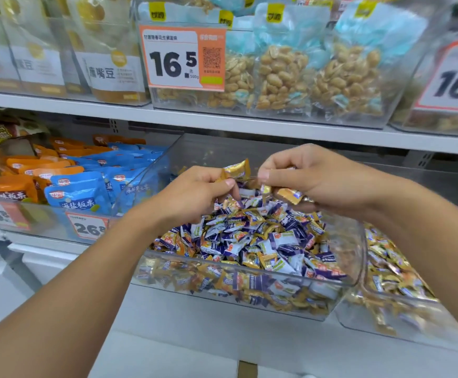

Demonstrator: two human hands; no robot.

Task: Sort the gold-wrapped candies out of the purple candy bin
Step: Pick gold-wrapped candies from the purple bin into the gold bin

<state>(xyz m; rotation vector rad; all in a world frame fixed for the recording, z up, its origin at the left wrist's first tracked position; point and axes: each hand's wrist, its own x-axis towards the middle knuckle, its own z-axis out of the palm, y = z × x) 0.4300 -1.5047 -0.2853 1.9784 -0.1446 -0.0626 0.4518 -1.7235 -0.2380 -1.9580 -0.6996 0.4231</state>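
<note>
**Sorting candy at the shelf: both hands above the purple bin**

Item 1. Left hand (pixel 195 190): fingers curled, pinching a gold-wrapped candy (pixel 237 170) lifted clear of the pile, its wrapper sticking up above the knuckles.

Item 2. Right hand (pixel 312 178): fingers curled around several gold candies (pixel 289 195), some showing under the palm; thumb and forefinger nipped together beside the left hand's candy.

Item 3. Purple candy bin (pixel 249 290): clear plastic, directly beneath both hands, heaped with purple-and-white candies (pixel 249 241) with gold wrappers mixed among them.

Item 4. Neighbouring clear bin (pixel 391 309), just right of the purple one: holds mostly gold-wrapped candies.

Item 5. Bin to the left: blue pouches (pixel 77 192) and orange pouches (pixel 7 186), with a price tag (pixel 87 226) at its front.

Item 6. Upper shelf (pixel 222 121): bagged peanuts (pixel 282 77) in a clear bin, behind an orange-edged price card (pixel 181 57) reading 16.5.
</note>
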